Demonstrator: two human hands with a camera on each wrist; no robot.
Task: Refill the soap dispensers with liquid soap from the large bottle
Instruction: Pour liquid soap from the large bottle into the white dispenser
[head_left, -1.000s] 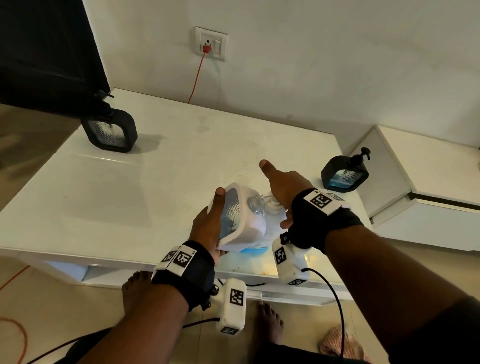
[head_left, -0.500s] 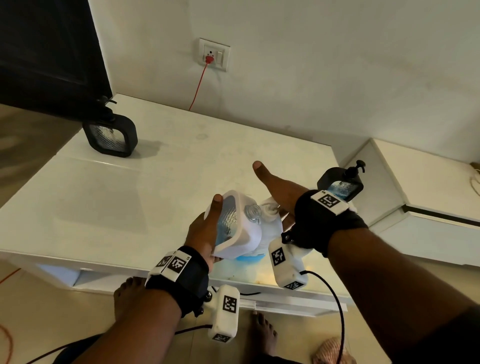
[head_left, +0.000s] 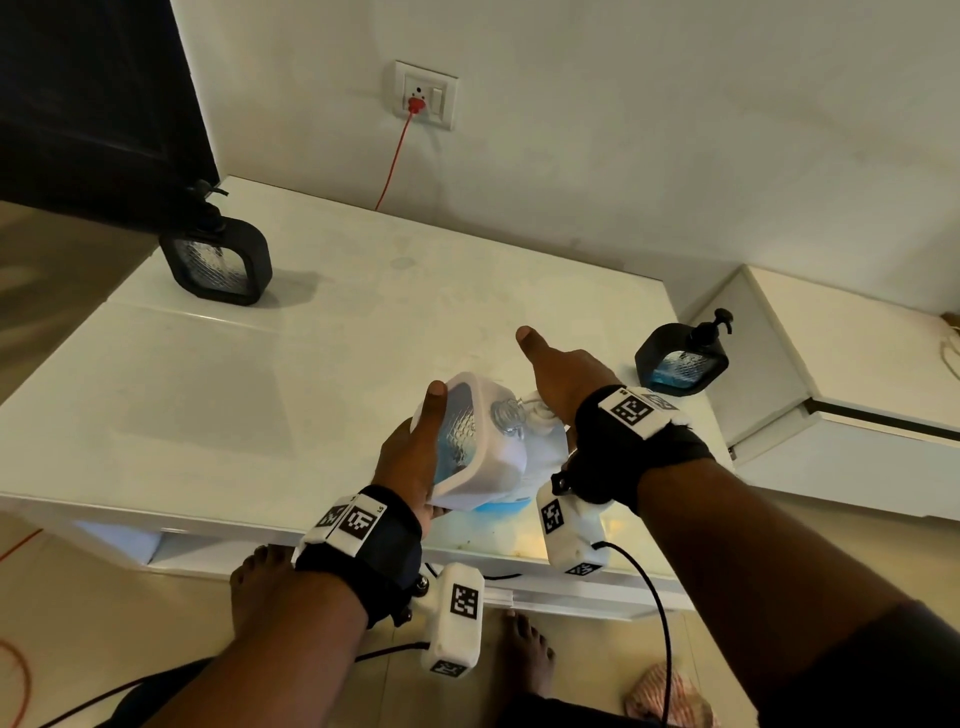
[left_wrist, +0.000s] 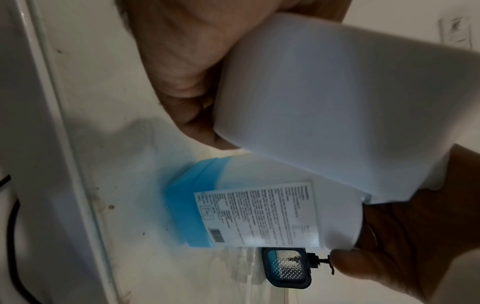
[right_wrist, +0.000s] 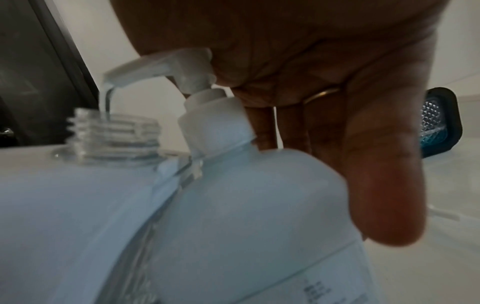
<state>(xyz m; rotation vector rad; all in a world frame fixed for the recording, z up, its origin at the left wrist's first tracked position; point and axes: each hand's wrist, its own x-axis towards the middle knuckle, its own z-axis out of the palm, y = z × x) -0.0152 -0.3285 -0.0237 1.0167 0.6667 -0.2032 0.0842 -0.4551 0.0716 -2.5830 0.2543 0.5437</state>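
Right hand (right_wrist: 298, 67) — palm pressed down on the pump head (right_wrist: 166, 65) of the large bottle (right_wrist: 246, 216), fingers extended, thumb out; soap runs from the nozzle into the open threaded neck (right_wrist: 111, 133). Left hand (head_left: 410, 457) grips the white dispenser (head_left: 467, 441), tilted against the bottle, thumb on its textured window.

The bottle stands at the near edge of the counter (head_left: 218, 395), blue soap only near its base (left_wrist: 187, 209) — likely light and easy to tip under pumping. The dispenser's smooth casing may turn slippery if soap drips; a hold round its sides looks best.

Black dispenser (head_left: 680, 358) near the right wrist, partly filled; another (head_left: 215, 260) far left. Neither obstructs.
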